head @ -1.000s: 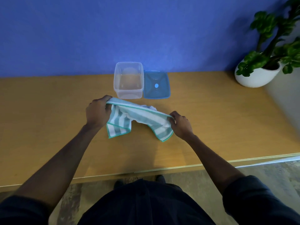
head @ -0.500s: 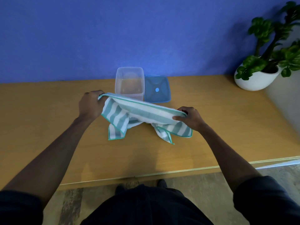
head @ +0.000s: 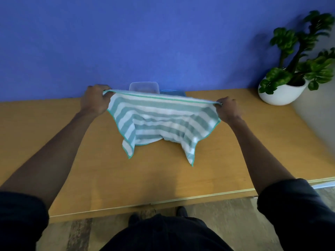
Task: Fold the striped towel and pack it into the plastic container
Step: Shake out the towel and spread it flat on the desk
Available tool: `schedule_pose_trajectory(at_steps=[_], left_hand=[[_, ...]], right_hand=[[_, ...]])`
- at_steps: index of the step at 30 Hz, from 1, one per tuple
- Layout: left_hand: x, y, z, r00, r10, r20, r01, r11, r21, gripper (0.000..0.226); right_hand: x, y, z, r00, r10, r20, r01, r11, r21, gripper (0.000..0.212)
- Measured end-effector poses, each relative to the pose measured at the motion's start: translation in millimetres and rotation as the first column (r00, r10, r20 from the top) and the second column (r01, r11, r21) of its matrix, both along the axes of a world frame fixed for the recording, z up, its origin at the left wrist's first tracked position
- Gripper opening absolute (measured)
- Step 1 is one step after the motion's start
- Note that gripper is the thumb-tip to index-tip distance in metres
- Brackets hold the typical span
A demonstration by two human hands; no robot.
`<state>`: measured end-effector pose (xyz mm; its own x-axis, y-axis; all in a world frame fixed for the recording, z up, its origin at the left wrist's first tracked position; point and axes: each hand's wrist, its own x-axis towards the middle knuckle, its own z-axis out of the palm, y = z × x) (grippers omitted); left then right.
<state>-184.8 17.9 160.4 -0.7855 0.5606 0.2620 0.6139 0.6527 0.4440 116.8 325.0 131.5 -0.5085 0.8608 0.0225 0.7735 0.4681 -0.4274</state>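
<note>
The striped towel (head: 159, 122), teal and white with a green hem, hangs spread in the air above the wooden table (head: 54, 142). My left hand (head: 95, 99) grips its upper left corner. My right hand (head: 227, 110) grips its upper right corner. The top edge is stretched taut between them and the lower corners droop toward the table. Behind the towel only the rim of the clear plastic container (head: 144, 86) shows. A strip of its blue lid (head: 172, 92) is visible to the right of it.
A white pot with a green plant (head: 284, 91) stands at the table's back right corner. A blue wall runs behind the table. The table's front edge lies close to my body, with my shoes and the floor below it.
Both hands have lifted and moved apart, pulling the bunched towel open into a wide hanging sheet. The towel now hides most of the container and lid.
</note>
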Motion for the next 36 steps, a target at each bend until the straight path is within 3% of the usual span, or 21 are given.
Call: schedule_pose_trajectory(at_steps=[4, 8, 11, 15, 22, 29, 36], left_hand=[[-5.2, 9.1, 25.1, 0.998, 0.034, -0.056, -0.025, 0.988, 0.155, 0.029], [6.3, -0.2, 36.1, 0.988, 0.016, -0.153, 0.041, 0.931, 0.364, 0.034], [25.1, -17.5, 19.7, 0.983, -0.022, -0.183, 0.103, 0.889, 0.447, 0.031], [51.5, -52.1, -35.3, 0.986, -0.116, -0.122, 0.152, 0.923, 0.354, 0.038], [98.4, -114.9, -131.6, 0.973, -0.194, 0.128, 0.175, 0.974, 0.146, 0.035], [129.7, -140.4, -173.8, 0.914, -0.219, 0.341, 0.231, 0.973, 0.005, 0.029], [143.2, -149.2, -183.5, 0.925, -0.199, 0.325, 0.234, 0.970, -0.070, 0.040]], right_hand=[[-13.5, 5.8, 31.1, 0.958, -0.129, -0.258, 0.146, 0.988, 0.050, 0.036], [-12.1, -0.6, 51.0, 0.891, -0.083, -0.447, 0.132, 0.988, 0.081, 0.045], [0.8, -18.2, 44.4, 0.868, -0.020, -0.496, 0.094, 0.988, 0.125, 0.047], [30.9, -45.6, 0.6, 0.908, 0.001, -0.420, 0.060, 0.989, 0.134, 0.043], [83.5, -82.3, -83.5, 0.994, 0.079, -0.069, -0.075, 0.995, 0.059, 0.034], [106.6, -100.4, -126.2, 0.960, 0.167, 0.223, -0.145, 0.983, -0.111, 0.033], [117.0, -107.6, -138.4, 0.956, 0.182, 0.230, -0.154, 0.979, -0.135, 0.032]])
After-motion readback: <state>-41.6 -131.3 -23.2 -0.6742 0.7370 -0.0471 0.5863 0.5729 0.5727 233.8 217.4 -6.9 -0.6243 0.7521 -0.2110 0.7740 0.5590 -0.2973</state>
